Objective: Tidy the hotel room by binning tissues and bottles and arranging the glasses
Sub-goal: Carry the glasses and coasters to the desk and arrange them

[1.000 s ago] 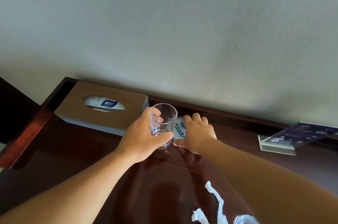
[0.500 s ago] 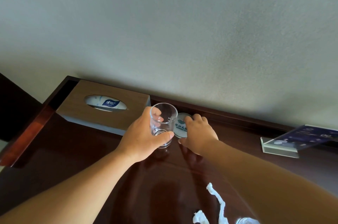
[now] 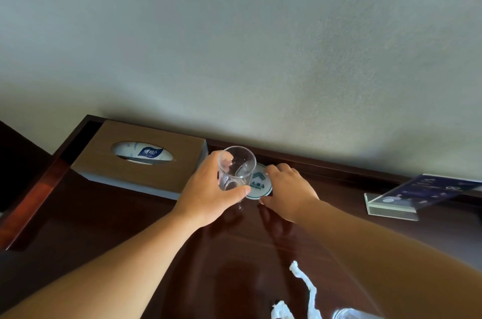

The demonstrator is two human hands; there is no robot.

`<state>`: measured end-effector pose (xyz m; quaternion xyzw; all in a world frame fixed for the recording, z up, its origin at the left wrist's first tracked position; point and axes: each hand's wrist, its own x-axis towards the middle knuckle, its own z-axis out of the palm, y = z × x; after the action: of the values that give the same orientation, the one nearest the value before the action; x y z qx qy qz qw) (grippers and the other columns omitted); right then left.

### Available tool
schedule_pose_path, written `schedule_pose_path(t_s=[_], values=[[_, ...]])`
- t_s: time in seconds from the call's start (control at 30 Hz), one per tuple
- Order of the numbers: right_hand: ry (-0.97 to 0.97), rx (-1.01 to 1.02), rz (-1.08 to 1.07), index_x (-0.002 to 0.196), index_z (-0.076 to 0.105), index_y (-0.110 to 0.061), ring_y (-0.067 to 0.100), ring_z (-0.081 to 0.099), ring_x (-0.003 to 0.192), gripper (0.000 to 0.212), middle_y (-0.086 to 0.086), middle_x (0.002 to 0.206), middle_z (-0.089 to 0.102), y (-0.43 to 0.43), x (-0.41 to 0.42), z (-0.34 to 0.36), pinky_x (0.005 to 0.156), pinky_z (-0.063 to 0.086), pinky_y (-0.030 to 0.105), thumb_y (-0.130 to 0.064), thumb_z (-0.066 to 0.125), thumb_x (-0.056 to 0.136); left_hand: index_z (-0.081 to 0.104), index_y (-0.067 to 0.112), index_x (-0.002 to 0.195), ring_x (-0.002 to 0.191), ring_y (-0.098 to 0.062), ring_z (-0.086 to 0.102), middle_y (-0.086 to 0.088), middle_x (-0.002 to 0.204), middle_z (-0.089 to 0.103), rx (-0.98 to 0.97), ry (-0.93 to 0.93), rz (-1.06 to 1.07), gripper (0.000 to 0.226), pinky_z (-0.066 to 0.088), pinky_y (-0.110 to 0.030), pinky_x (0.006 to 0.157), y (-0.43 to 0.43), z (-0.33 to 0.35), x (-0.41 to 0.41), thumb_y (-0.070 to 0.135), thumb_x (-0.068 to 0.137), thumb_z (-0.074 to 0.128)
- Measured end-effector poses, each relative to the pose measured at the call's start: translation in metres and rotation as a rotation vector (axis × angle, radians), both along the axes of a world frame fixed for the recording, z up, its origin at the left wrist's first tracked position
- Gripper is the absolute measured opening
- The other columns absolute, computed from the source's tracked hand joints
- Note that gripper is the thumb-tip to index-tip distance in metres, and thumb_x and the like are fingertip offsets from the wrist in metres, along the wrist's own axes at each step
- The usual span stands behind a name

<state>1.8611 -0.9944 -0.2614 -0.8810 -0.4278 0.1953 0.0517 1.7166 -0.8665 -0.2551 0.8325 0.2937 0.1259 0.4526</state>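
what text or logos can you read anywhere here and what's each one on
Tissue pack inside the wooden tissue box: blue label with a white logo and characters, too blurred to read.
Round coaster under the right hand: green chevron logo and green characters, first looks like "大", the rest unreadable.
Acrylic sign stand at right: dark card with small white print, too small to read.
Glass in the left hand: no text.

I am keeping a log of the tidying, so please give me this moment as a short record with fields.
surface: dark wooden desk against the wall
left hand: holds an upright, empty glass
right hand: fingers on a round coaster beside the glass
glass on coaster: cannot tell
tissue box: left of the glass, by the wall
card stand: far right
used tissue: on the desk, near edge
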Motion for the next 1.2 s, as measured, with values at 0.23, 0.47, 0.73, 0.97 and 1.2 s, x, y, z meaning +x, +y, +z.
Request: schedule_pose_path(t_s=[0.23,0.47,0.73,0.97,1.2], values=[[0.018,-0.004,-0.047,0.13,0.041,-0.022,0.027,0.045,0.12,0.061,0.004,0.126,0.047,-0.021,0.014,0.009,0.093,0.045,0.039,-0.043,0.069,0.079,0.037,0.067,0.101,0.104,0.005,0.053,0.039,0.11,0.048,-0.005,-0.033,-0.028,0.056,0.046,-0.023,0.086,-0.006,-0.011,0.029,0.06,0.056,0.071],[0.059,-0.015,-0.049,0.129,0.044,-0.02,0.026,0.044,0.121,0.058,0.003,0.126,0.047,-0.023,0.011,0.007,0.095,0.045,0.041,-0.042,0.068,0.081,0.038,0.067,0.103,0.105,0.01,0.051,0.043,0.11,0.048,-0.013,-0.033,-0.021,0.06,0.05,-0.031,0.089,-0.006,-0.023,0.042,0.058,0.055,0.073],[0.061,-0.001,-0.049,0.13,0.045,-0.021,0.025,0.045,0.119,0.052,0.002,0.126,0.047,-0.036,0.018,0.007,0.093,0.045,0.038,-0.038,0.064,0.084,0.036,0.072,0.102,0.101,0.017,0.05,0.047,0.109,0.047,0.0,-0.044,-0.043,0.062,0.047,-0.024,0.081,-0.01,-0.03,0.048,0.051,0.059,0.075],[0.065,0.029,-0.049,0.133,0.043,-0.023,0.024,0.045,0.119,0.054,0.001,0.126,0.047,-0.038,0.018,0.007,0.094,0.045,0.037,-0.037,0.064,0.085,0.037,0.07,0.102,0.101,0.017,0.05,0.046,0.11,0.048,-0.013,-0.049,-0.019,0.061,0.045,-0.022,0.075,-0.008,-0.035,0.048,0.052,0.058,0.076],[0.058,0.051,-0.069,0.132,0.044,-0.023,0.024,0.045,0.12,0.052,0.001,0.127,0.047,-0.044,0.019,0.012,0.094,0.044,0.037,-0.037,0.062,0.086,0.033,0.072,0.107,0.109,0.008,0.049,0.045,0.113,0.043,-0.115,-0.014,-0.038,0.073,0.047,-0.023,0.083,-0.005,-0.04,0.046,0.052,0.054,0.078]])
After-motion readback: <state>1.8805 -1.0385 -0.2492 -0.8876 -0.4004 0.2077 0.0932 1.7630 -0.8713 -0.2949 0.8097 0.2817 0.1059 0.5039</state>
